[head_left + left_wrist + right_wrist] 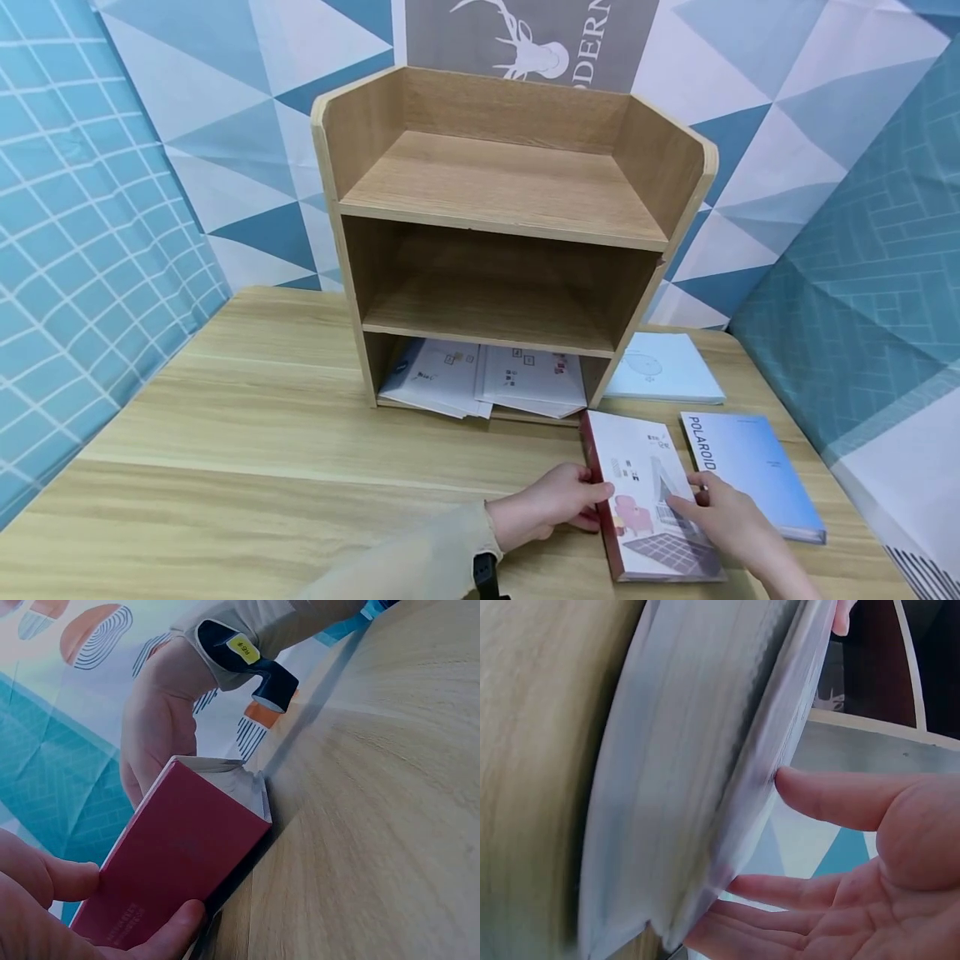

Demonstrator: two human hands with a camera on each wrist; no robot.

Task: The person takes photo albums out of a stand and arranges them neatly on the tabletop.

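A thick hardcover book (652,500) with a red spine (180,847) and a white illustrated cover lies at the front right of the table. My left hand (551,504) grips it along the spine, thumb on the cover's edge and a finger low on the spine. On the far side, my right hand (731,517) rests its thumb (829,796) on the cover. Its other fingers (780,892) reach fairly straight to the cover's edge. Page edges (697,750) show between the covers in the right wrist view.
A wooden shelf unit (502,229) stands at the back, with several white booklets (532,379) on its lowest level. Right of the held book lies a blue book marked POLAROID (757,475). Behind that is a pale blue book (663,367). Patterned cloth (67,208) hangs around the table (262,467).
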